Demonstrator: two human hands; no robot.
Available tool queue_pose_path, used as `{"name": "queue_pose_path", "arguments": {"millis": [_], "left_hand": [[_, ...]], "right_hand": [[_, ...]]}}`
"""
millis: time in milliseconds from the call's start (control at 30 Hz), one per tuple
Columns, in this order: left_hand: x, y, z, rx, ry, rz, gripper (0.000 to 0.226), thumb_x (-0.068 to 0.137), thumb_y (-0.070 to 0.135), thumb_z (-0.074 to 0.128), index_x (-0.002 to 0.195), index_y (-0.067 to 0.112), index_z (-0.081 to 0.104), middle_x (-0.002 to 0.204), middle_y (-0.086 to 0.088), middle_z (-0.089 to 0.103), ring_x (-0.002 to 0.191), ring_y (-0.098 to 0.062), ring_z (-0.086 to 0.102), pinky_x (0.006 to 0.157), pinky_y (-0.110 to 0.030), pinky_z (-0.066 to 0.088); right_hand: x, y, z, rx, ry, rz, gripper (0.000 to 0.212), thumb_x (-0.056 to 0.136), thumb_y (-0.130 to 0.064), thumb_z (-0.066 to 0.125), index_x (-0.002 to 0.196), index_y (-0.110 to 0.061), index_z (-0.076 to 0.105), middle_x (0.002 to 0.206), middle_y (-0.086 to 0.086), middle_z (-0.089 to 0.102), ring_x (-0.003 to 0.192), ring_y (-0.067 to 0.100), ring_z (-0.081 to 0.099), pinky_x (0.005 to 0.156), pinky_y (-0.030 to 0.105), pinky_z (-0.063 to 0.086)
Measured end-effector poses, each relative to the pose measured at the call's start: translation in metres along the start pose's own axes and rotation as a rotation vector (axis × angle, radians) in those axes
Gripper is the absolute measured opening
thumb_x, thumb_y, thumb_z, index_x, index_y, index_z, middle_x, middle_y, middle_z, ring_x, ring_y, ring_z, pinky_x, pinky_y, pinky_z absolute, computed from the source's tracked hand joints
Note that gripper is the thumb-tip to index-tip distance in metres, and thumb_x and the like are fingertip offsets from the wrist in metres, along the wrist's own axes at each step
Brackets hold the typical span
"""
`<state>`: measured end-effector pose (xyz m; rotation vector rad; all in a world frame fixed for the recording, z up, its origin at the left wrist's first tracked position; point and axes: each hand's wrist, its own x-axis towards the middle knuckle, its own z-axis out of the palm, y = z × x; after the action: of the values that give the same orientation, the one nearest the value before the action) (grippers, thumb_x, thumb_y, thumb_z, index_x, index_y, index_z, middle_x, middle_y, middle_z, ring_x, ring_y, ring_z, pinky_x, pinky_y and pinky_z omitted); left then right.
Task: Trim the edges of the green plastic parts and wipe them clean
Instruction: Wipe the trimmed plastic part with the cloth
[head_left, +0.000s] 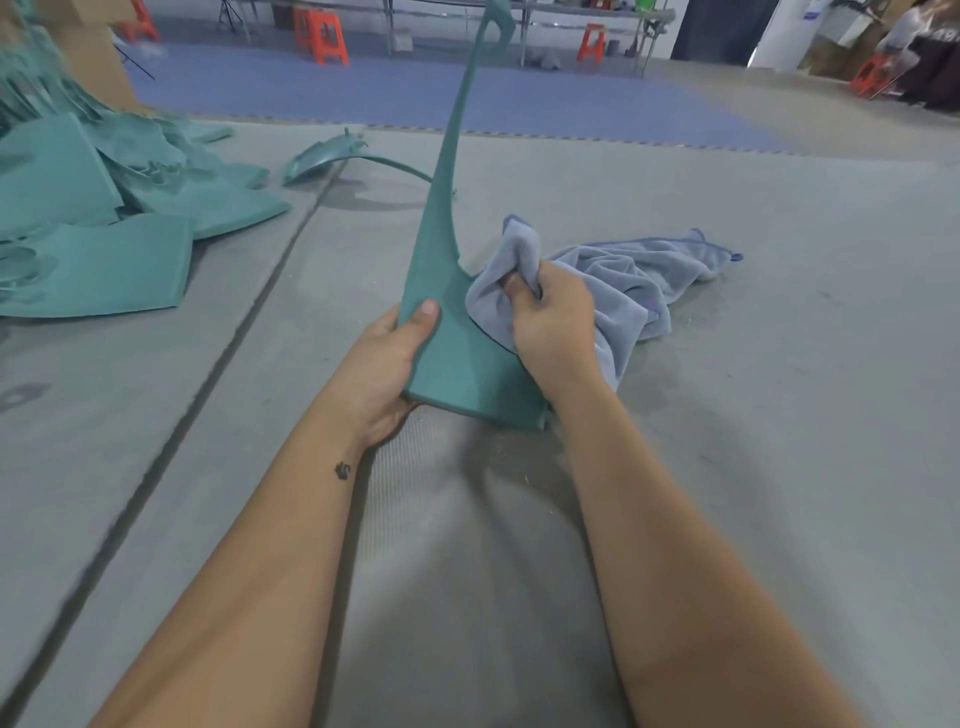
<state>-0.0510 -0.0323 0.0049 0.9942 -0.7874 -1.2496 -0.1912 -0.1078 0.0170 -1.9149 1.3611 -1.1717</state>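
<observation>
A long green plastic part (451, 244) stands upright in front of me, wide at the bottom and narrowing to a loop at the top of the view. My left hand (390, 364) grips its lower left edge, thumb on the front face. My right hand (553, 325) clutches a bunched grey-blue cloth (623, 280) against the part's right edge. The rest of the cloth trails on the grey mat to the right.
A pile of green plastic parts (98, 208) lies at the left. One more curved green part (332, 156) lies on the mat behind. A dark seam (218, 364) runs across the grey mat. Orange stools (322, 36) and tables stand far back.
</observation>
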Motion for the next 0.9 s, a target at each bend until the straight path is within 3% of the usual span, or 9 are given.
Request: {"name": "queue_pose_path", "arguments": {"millis": [167,233,300,400,533,633,733,833,900], "left_hand": [[0.001,-0.001,0.0,-0.037,0.022,0.014,0.025,0.102,0.022,0.044,0.117,0.012,0.061,0.103,-0.005,0.073,0.089,-0.019,0.071,0.07,-0.031,0.059],[0.001,-0.001,-0.001,-0.048,0.029,0.012,0.024,0.102,0.022,0.044,0.116,0.013,0.061,0.103,-0.005,0.073,0.089,-0.02,0.071,0.07,-0.032,0.059],[0.0,0.0,0.0,-0.049,0.018,0.005,0.026,0.102,0.022,0.044,0.119,0.011,0.06,0.106,-0.006,0.073,0.09,-0.021,0.071,0.071,-0.032,0.059],[-0.002,0.0,0.001,-0.044,-0.006,-0.02,0.03,0.102,0.021,0.042,0.123,0.007,0.059,0.108,-0.008,0.072,0.093,-0.02,0.071,0.075,-0.032,0.059],[-0.003,0.001,0.0,-0.054,-0.006,-0.042,0.03,0.102,0.022,0.043,0.124,0.008,0.059,0.109,-0.007,0.072,0.095,-0.02,0.071,0.076,-0.031,0.059],[-0.004,0.003,-0.001,-0.081,-0.017,-0.043,0.027,0.101,0.022,0.043,0.12,0.011,0.06,0.107,-0.005,0.073,0.094,-0.019,0.071,0.071,-0.03,0.059],[-0.006,0.005,-0.002,-0.115,0.015,-0.037,0.03,0.101,0.024,0.044,0.124,0.011,0.059,0.113,-0.006,0.071,0.097,-0.02,0.07,0.069,-0.031,0.059],[-0.006,0.005,0.0,-0.155,0.046,-0.005,0.028,0.102,0.022,0.043,0.121,0.01,0.06,0.111,-0.007,0.072,0.095,-0.021,0.071,0.07,-0.032,0.059],[-0.005,0.005,0.001,-0.164,0.054,0.013,0.026,0.102,0.022,0.042,0.116,0.01,0.061,0.105,-0.007,0.073,0.093,-0.022,0.071,0.072,-0.034,0.059]], "right_hand": [[0.003,0.0,-0.014,0.175,-0.288,-0.046,0.021,0.098,-0.005,0.049,0.098,-0.026,0.05,0.093,-0.007,0.055,0.084,0.01,0.053,0.074,0.018,0.046],[0.002,0.004,-0.018,0.171,-0.357,-0.006,0.017,0.094,-0.006,0.047,0.094,-0.023,0.05,0.088,-0.005,0.051,0.077,0.008,0.049,0.069,0.024,0.043],[0.002,0.005,-0.02,0.203,-0.289,0.004,0.014,0.092,-0.008,0.052,0.082,-0.018,0.05,0.073,-0.006,0.047,0.063,0.002,0.042,0.059,0.018,0.037],[0.0,0.0,-0.012,0.157,-0.087,0.027,0.038,0.095,-0.02,0.059,0.062,-0.02,0.039,0.056,-0.012,0.036,0.049,0.001,0.032,0.048,0.014,0.029],[-0.009,0.001,-0.004,0.036,0.006,-0.002,0.047,0.099,-0.033,0.053,0.058,-0.019,0.034,0.049,-0.013,0.03,0.042,0.002,0.033,0.044,0.012,0.029],[-0.009,-0.002,-0.009,0.359,0.102,0.132,0.037,0.102,-0.029,0.047,0.066,-0.022,0.045,0.061,-0.012,0.046,0.047,-0.002,0.044,0.05,0.01,0.037],[-0.004,0.001,-0.019,0.741,0.312,0.344,0.022,0.103,-0.032,0.046,0.082,-0.032,0.053,0.079,-0.01,0.059,0.069,0.002,0.058,0.071,0.024,0.051],[-0.011,-0.001,-0.017,0.568,0.311,0.297,0.027,0.097,-0.042,0.052,0.074,-0.031,0.059,0.057,-0.019,0.059,0.052,-0.005,0.055,0.051,0.012,0.045],[-0.017,-0.006,-0.007,0.359,0.319,0.131,0.037,0.096,-0.033,0.056,0.062,-0.024,0.045,0.048,-0.015,0.045,0.045,-0.003,0.043,0.047,0.007,0.033]]}}
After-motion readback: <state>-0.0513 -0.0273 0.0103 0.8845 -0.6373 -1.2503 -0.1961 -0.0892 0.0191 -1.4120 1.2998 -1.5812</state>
